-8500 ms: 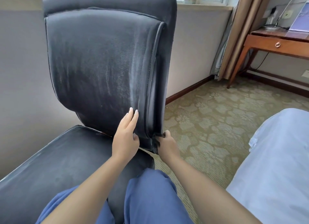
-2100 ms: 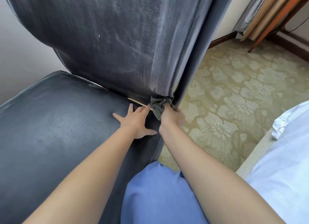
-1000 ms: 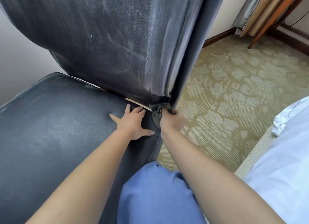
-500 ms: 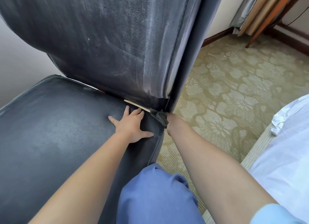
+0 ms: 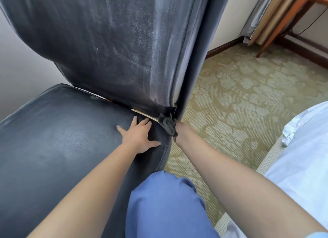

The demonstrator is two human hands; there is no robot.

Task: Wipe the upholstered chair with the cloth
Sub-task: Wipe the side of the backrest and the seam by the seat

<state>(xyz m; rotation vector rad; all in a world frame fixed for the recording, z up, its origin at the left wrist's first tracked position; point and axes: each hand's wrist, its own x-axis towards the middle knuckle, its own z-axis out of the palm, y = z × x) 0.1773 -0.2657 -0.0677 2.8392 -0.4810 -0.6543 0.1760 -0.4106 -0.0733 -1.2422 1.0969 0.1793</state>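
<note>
The dark upholstered chair fills the left of the view, its backrest [image 5: 115, 47] upright and streaked pale, its seat [image 5: 58, 141] below. My left hand [image 5: 139, 136] rests flat on the seat's back right corner, fingers spread. My right hand [image 5: 182, 133] grips a bunched dark grey cloth [image 5: 167, 123] at the right side of the chair, where backrest and seat meet. The hand's fingers are turned away and mostly hidden behind the wrist and cloth.
Patterned green carpet [image 5: 239, 99] lies to the right of the chair. A bed with white sheets [image 5: 301, 157] is at the lower right. A wooden desk leg [image 5: 276, 30] and curtains stand at the top right. My blue-clad knee [image 5: 165, 202] is by the seat edge.
My right hand has turned and slid with the cloth from under the backrest's front corner round to the chair's right side. The left hand has stayed flat on the seat.
</note>
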